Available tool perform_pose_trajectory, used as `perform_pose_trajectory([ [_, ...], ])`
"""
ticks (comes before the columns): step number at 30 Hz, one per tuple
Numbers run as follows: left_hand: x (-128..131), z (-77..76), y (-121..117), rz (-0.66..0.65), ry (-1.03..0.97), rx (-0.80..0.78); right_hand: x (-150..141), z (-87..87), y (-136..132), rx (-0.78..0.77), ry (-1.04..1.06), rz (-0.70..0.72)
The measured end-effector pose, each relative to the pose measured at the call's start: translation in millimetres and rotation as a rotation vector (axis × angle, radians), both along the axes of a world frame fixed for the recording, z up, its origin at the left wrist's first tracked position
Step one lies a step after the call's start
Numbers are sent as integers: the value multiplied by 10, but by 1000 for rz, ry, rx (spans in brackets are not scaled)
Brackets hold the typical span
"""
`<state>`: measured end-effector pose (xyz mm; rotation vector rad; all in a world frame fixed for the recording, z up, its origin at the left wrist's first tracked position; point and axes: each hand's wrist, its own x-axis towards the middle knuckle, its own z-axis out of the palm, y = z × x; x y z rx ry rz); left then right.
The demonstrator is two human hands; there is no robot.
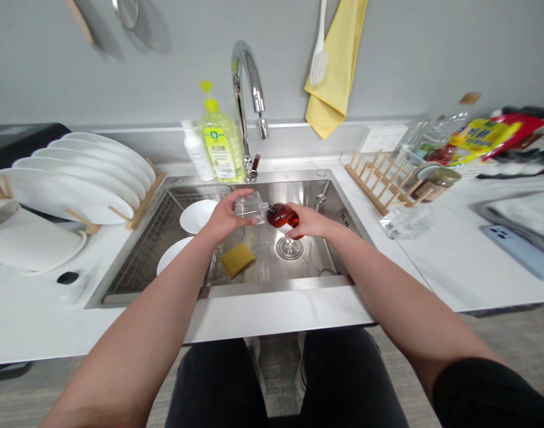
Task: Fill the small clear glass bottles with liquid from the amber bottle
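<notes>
Amber-red, a round bottle (280, 217) is lying sideways in the grip of the right hand (308, 221), its dark top facing a clear square bottle (249, 208) that the left hand (226, 217) is grasping over the steel sink (272, 269).

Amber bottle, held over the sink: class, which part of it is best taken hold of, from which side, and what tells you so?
Probably the rounded body of the amber bottle, coming from the person's right. It is tipped over, its narrow neck pointing left toward the clear bottle, so a grip around the wider body should leave the neck free.
</notes>
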<state>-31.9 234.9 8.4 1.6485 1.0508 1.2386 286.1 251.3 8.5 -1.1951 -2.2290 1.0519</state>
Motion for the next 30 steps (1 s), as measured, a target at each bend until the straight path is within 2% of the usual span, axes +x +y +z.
perform_pose_trajectory([
  [19,-12,-16,28,16,35,9,-4,-12,1,4,-12,-3],
  [30,11,45,-12,23,73,11,-4,-37,16,28,-34,-7],
])
